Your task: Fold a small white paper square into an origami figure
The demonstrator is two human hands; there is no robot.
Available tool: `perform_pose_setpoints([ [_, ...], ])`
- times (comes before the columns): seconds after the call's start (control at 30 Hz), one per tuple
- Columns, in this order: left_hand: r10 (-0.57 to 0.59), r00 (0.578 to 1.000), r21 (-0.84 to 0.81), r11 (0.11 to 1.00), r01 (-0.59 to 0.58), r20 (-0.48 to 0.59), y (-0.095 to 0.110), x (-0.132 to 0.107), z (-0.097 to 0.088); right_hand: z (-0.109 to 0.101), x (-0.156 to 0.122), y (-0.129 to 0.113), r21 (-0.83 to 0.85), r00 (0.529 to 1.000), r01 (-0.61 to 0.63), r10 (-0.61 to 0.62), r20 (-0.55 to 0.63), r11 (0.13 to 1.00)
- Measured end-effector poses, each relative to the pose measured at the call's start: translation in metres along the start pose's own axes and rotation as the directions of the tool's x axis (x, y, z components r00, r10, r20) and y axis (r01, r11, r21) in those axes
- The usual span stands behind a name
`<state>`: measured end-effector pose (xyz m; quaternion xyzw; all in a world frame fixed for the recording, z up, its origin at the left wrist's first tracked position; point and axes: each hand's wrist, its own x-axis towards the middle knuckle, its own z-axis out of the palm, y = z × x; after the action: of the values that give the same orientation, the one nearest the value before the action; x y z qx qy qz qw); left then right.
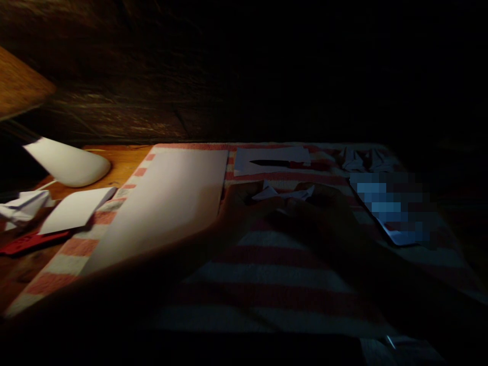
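Observation:
The scene is very dark. My left hand (244, 211) and my right hand (320, 206) meet over a red and white striped cloth (267, 274). Between them they pinch a small folded piece of white paper (280, 194). The fingers of both hands are curled on the paper's edges. Much of each hand is lost in shadow.
A large white sheet (171, 203) lies left of my hands. A dark-bladed knife (284, 163) rests on white paper at the back. Folded paper shapes (360, 160) sit at the back right. A lit phone (392, 208) lies right. A white lamp base (68, 162), paper (76, 208) and a red card (32, 241) are left.

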<state>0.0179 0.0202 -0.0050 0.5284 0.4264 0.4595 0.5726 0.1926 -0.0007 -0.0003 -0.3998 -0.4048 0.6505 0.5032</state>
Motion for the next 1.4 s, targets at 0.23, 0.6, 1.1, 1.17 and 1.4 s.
perform_pose_setpoints([
  [0.23, 0.051, 0.999, -0.002, 0.999, -0.051, 0.010, 0.000, -0.002, 0.000, 0.000, 0.001, -0.002, -0.062, 1.000, 0.027, -0.027, -0.002, 0.998],
  [0.6, 0.148, 0.989, 0.071, 0.986, -0.149, 0.018, -0.001, -0.004, 0.002, -0.002, 0.001, 0.000, 0.120, 0.999, 0.034, -0.036, 0.012, 0.992],
  [1.1, 0.040, 0.997, -0.071, 0.996, -0.045, -0.059, -0.009, 0.004, 0.001, -0.012, 0.011, 0.003, -0.021, 0.993, -0.065, 0.067, 0.095, 0.998],
  [1.17, 0.024, 0.997, -0.073, 0.997, -0.029, -0.076, -0.010, 0.004, 0.001, -0.011, 0.010, 0.002, -0.061, 0.993, -0.082, 0.086, 0.080, 0.995],
  [1.4, -0.017, 0.997, -0.084, 0.996, 0.010, -0.079, -0.012, 0.008, -0.002, -0.007, 0.006, -0.004, -0.096, 0.998, -0.054, 0.052, -0.025, 0.994],
])
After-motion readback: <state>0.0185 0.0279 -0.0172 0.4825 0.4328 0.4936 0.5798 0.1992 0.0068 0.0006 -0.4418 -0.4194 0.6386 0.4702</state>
